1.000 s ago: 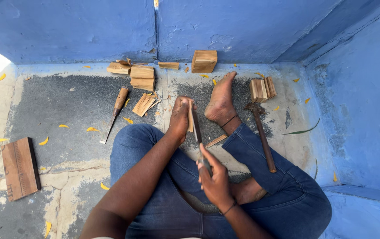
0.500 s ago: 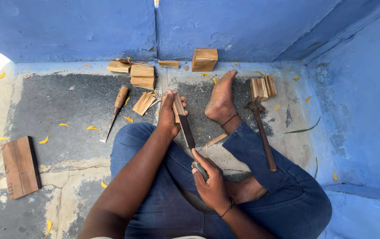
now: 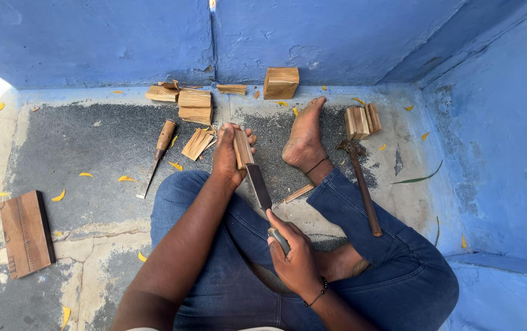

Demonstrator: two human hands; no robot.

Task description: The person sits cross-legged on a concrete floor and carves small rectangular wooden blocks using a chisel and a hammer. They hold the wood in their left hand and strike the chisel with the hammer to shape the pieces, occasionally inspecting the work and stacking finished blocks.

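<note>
The left hand point(image 3: 230, 153) grips the wood piece point(image 3: 242, 147) upright on the floor point(image 3: 92, 147); the right hand point(image 3: 297, 260), closed on the knife point(image 3: 260, 187), should keep its blade along the grain.

The right hand point(image 3: 297, 260) hides the knife point(image 3: 258, 186) handle. The left hand point(image 3: 228, 154) covers part of the wood piece point(image 3: 242, 147).

We see a wooden-handled chisel point(image 3: 158, 153), a dark long-handled hammer point(image 3: 361, 187), and a flat reddish-brown wooden board point(image 3: 26, 233).

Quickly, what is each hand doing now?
Left hand: closed on an upright wood piece.
Right hand: closed on the handle of a knife.
</note>
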